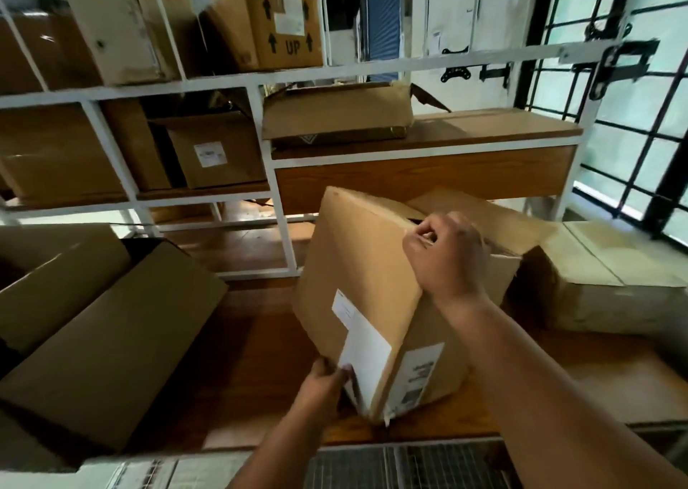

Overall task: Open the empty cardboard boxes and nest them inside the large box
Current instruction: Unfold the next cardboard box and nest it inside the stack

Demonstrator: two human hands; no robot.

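On the wooden table (pixel 238 369), both hands grip a tilted cardboard box (pixel 365 265): left hand (pixel 323 384) at its white label (pixel 363 347), right hand (pixel 446 254) on top.

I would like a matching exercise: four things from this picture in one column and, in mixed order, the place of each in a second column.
1. right hand
2. left hand
3. box marked UP
4. large open box

a. top shelf
b. low corner of the tilted box, by its white label
c. far left, on the wooden surface
d. upper edge of the tilted box

Pairs: 1-d, 2-b, 3-a, 4-c
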